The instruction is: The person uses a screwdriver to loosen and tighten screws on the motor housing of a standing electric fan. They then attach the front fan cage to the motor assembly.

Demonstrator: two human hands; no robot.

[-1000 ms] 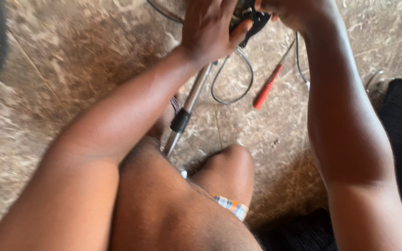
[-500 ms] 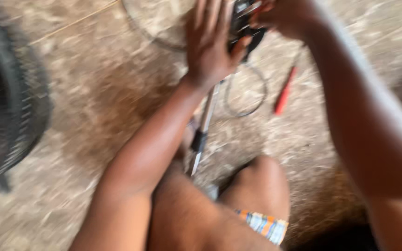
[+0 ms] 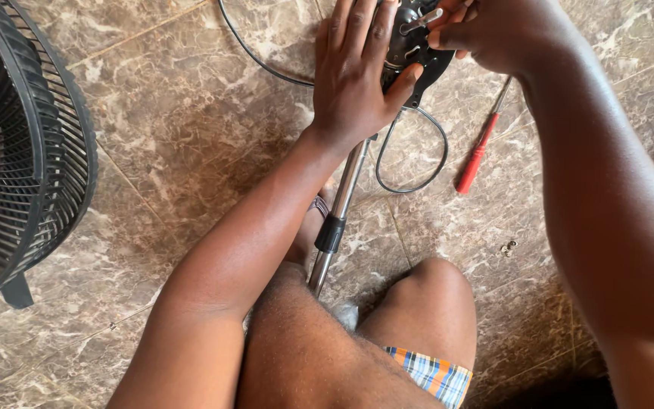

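Observation:
My left hand (image 3: 359,76) lies flat over the left side of a black fan mounting part (image 3: 416,47) at the top of a metal stand pole (image 3: 338,216), thumb hooked on its edge. My right hand (image 3: 497,30) pinches a small silver piece (image 3: 418,21) against the same black part. The pole runs down between my legs, with a black collar (image 3: 331,233) on it. A black cable (image 3: 410,151) loops on the floor beside the pole.
A red-handled screwdriver (image 3: 477,155) lies on the marble tile floor (image 3: 191,121) right of the cable. Small screws (image 3: 508,246) rest near my right knee. A black fan grille (image 3: 20,151) stands at the left edge.
The view has swung left and downward, bringing the fan grille in at the left. Both hands stay on the black part at the pole's top.

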